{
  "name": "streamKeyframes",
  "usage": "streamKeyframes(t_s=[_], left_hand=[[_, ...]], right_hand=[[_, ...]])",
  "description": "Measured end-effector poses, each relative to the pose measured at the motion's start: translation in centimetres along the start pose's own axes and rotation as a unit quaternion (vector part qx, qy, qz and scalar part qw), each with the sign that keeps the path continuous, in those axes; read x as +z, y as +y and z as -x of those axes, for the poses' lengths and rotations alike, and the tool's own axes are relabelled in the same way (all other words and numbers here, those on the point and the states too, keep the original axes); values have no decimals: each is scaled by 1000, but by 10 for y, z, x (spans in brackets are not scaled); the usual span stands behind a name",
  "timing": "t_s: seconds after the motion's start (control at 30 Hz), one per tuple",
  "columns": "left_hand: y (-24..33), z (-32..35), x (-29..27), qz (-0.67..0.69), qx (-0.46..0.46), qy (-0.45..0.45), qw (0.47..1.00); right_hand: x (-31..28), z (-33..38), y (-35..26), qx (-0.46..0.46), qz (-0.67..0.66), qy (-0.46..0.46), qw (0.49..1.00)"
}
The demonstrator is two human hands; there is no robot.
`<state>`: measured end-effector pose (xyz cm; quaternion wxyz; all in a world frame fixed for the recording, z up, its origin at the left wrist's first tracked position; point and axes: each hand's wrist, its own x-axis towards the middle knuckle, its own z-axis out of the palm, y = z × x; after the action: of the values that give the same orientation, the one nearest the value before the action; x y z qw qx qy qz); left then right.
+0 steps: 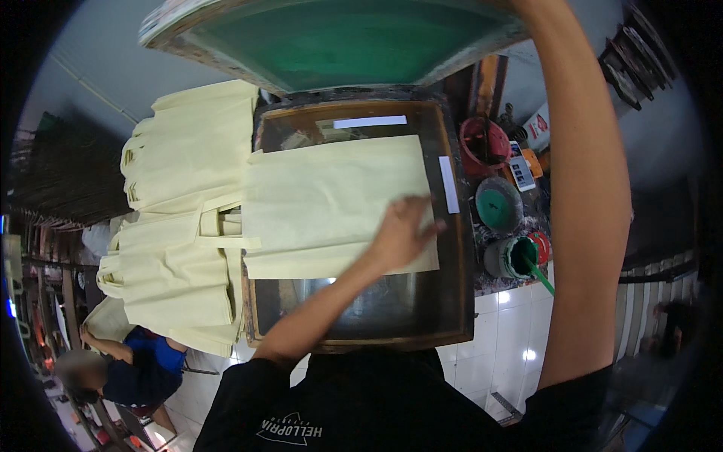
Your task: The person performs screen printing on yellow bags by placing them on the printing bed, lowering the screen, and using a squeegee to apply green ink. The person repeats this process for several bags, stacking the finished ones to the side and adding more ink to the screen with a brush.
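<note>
Resting flat and unclenched on the cream bag (331,203), left hand (403,233); right hand unseen.

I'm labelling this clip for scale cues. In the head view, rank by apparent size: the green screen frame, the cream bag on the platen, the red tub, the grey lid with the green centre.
1. Green screen frame, though it sits nearest the camera.
2. Cream bag.
3–4. Red tub and grey lid: too alike to rank.

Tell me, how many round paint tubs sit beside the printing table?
3, all right of the printing table: red tub farthest, green-lidded tub in the middle, open green tub with a stick nearest. Others may be hidden.
</note>
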<state>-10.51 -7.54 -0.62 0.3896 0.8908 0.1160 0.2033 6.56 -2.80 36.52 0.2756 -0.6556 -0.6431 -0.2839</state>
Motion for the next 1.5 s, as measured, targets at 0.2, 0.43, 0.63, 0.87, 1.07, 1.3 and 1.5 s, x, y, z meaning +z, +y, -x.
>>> streamKeyframes(t_s=[0.2,0.43,0.63,0.87,1.07,1.3,1.5], left_hand=[[-47,-90,-25,-248,-209,-111,939],[-47,-123,-10,-256,-226,-130,931],[-24,-132,-12,-260,-291,-147,909],[-24,-140,-13,-244,-311,-161,904],[-22,-143,-29,-236,-278,-101,926],[57,-13,-126,350,-21,140,926],[48,170,-95,522,-253,110,807]], right_hand=[[-8,7,-15,14,-28,-7,999],[-6,8,-10,12,-50,0,999],[-3,5,-9,17,-36,-13,999],[-7,11,-7,12,-79,-12,997],[-12,18,-24,37,-95,-22,995],[0,121,-46,6,-61,-52,997],[44,270,-124,61,-199,-144,967]])
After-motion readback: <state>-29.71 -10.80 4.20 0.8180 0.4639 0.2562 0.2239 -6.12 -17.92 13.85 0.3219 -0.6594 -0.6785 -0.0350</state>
